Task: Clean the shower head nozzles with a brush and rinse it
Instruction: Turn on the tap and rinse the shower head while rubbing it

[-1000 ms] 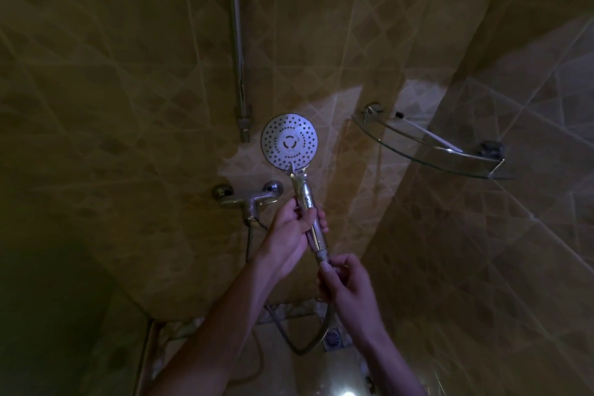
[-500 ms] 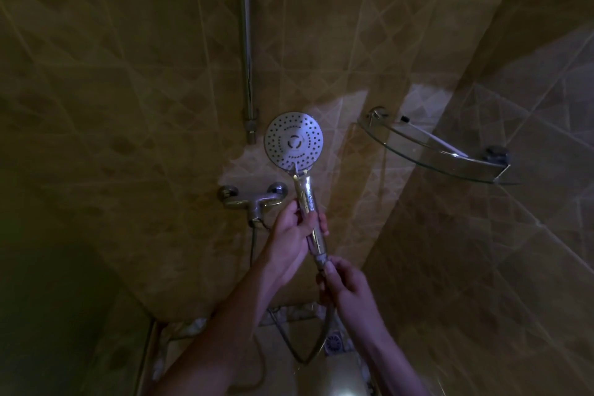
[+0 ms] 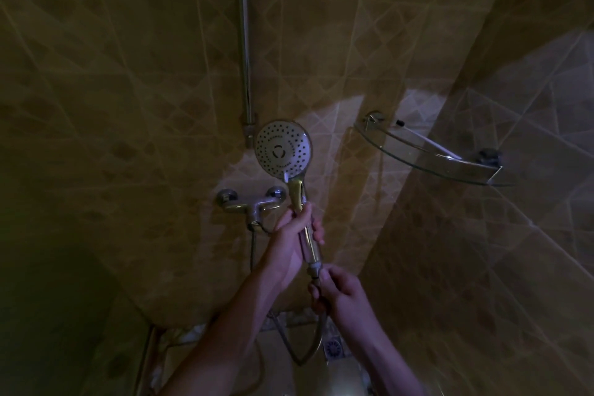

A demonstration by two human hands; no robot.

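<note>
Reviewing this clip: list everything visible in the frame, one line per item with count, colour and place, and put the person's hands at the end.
shower head: 1, chrome with grey nozzle face, held up mid-frame, face toward the camera
shower hose: 1, metallic, loops below the handle near the floor
mixer tap: 1, chrome, on the wall left of the handle
riser rail: 1, chrome, vertical on the wall above the tap
corner shelf: 1, clear glass, on the right, with a thin white item too dim to identify lying on it
floor drain: 1, grey square, bottom centre
wall tiles: many, brown, all around
left hand: 1, grips the shower handle
right hand: 1, holds the hose connector under the handle
</note>
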